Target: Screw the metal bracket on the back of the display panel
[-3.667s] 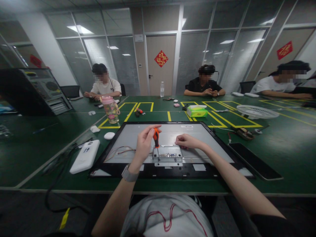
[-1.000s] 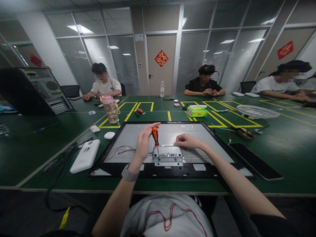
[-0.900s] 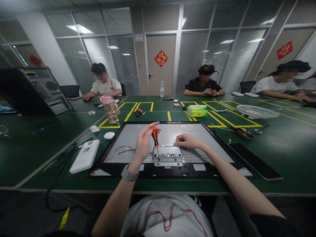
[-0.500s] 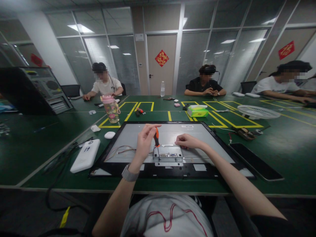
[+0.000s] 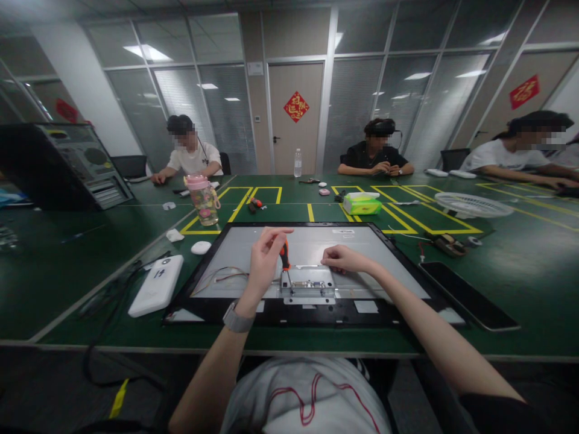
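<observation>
Screwdriver [image 5: 284, 258] in left hand [image 5: 266, 256]; tissue [image 5: 364, 195] pokes from green pack [image 5: 360, 207].

The bare left hand [image 5: 266, 256] hides part of the slim orange-and-black screwdriver [image 5: 284, 258], whose tip is too small to make out — and the view's left edge crops the black, boxy computer case [image 5: 61, 166].

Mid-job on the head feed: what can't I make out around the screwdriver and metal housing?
All in the head view:
Screwdriver, top of handle: partly hidden by the left hand.
Its tip: too small to tell what it meets on the metal housing.
Right hand: curled fingers hide anything they might grip.
White label: print too small to read.
</observation>
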`<action>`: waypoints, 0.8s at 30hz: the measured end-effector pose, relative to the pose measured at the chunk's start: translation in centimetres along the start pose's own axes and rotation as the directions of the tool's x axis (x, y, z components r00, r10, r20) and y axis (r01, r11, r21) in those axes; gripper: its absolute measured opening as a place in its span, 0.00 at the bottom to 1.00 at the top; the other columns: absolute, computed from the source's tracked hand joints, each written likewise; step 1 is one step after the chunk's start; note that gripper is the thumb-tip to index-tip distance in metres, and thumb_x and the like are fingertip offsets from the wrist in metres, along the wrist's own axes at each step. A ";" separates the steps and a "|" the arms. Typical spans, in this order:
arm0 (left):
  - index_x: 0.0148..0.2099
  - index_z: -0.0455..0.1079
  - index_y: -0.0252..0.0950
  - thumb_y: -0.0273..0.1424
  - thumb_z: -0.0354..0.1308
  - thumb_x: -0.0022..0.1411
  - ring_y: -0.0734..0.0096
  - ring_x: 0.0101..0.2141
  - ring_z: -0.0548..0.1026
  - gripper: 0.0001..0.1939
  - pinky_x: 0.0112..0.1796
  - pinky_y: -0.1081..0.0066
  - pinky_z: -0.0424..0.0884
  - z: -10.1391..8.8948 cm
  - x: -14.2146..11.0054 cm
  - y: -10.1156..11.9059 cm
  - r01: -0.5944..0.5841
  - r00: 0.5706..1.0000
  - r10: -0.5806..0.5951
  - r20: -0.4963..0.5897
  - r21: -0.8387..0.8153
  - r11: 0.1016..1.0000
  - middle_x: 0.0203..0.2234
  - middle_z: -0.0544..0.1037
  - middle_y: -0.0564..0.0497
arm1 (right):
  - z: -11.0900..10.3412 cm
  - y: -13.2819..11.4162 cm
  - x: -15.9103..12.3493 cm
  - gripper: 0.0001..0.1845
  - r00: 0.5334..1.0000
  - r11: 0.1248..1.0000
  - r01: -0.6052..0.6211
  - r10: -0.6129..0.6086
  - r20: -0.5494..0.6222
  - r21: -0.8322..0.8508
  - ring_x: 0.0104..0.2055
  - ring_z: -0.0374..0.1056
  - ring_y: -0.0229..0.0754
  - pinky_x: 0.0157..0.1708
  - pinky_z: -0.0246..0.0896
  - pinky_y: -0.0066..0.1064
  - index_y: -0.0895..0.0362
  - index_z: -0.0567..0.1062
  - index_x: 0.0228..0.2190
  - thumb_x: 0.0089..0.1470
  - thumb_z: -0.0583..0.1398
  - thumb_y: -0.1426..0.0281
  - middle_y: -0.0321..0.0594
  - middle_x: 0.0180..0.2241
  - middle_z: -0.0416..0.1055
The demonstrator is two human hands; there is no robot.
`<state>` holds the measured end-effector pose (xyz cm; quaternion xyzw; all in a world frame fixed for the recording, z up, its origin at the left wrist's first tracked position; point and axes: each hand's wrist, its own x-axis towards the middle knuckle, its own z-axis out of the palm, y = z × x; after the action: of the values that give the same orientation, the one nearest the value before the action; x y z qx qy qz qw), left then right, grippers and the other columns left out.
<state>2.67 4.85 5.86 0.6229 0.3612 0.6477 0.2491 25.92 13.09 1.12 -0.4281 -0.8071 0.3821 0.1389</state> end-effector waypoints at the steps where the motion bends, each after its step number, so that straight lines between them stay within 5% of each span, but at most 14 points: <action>1: 0.39 0.75 0.37 0.37 0.52 0.62 0.76 0.29 0.66 0.13 0.31 0.76 0.63 0.0 0.0 0.1 -0.005 1.000 0.005 -0.009 0.009 1.000 0.28 0.68 0.52 | 0.0 0.0 0.0 0.19 1.000 1.000 0.001 -0.001 0.000 0.000 0.17 0.56 0.29 0.16 0.54 0.22 0.59 0.66 0.26 0.51 0.57 0.54 0.30 0.17 0.61; 11: 0.47 0.71 0.34 0.37 0.49 0.64 0.71 0.35 0.72 0.16 0.39 0.71 0.67 0.1 0.0 -0.9 0.092 0.996 -0.086 0.037 -0.217 0.972 0.32 0.75 0.48 | 0.0 -0.1 -0.1 0.21 1.000 1.000 -0.011 0.011 -0.003 -0.010 0.17 0.56 0.30 0.16 0.54 0.23 0.59 0.66 0.26 0.50 0.57 0.52 0.31 0.18 0.61; 15: 0.44 0.73 0.34 0.36 0.52 0.62 0.71 0.36 0.72 0.14 0.39 0.72 0.67 0.1 0.0 -0.7 0.059 0.998 -0.053 0.037 -0.172 0.983 0.37 0.73 0.47 | 0.0 -0.1 -0.1 0.21 1.000 1.000 -0.008 0.008 -0.003 -0.014 0.17 0.56 0.31 0.16 0.54 0.24 0.59 0.66 0.26 0.50 0.56 0.52 0.30 0.17 0.61; 20: 0.39 0.74 0.35 0.34 0.59 0.56 0.76 0.30 0.68 0.10 0.33 0.76 0.66 0.1 0.0 0.2 -0.019 1.000 0.019 0.009 -0.054 0.998 0.32 0.68 0.51 | 0.0 -0.2 -0.1 0.20 1.000 1.000 -0.003 0.003 -0.008 -0.022 0.17 0.56 0.30 0.16 0.53 0.23 0.59 0.66 0.26 0.50 0.56 0.53 0.30 0.17 0.61; 24: 0.45 0.73 0.36 0.34 0.54 0.61 0.74 0.32 0.70 0.12 0.36 0.74 0.67 0.1 -0.1 0.0 0.030 0.998 -0.025 0.049 -0.095 0.995 0.34 0.71 0.49 | 0.0 -0.4 -0.2 0.21 1.000 1.000 -0.006 0.006 -0.004 -0.003 0.17 0.56 0.30 0.16 0.53 0.23 0.59 0.66 0.25 0.49 0.57 0.52 0.30 0.17 0.60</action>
<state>2.74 4.82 5.77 0.6206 0.3322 0.6457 0.2960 25.80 12.85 1.41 -0.4316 -0.8061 0.3804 0.1386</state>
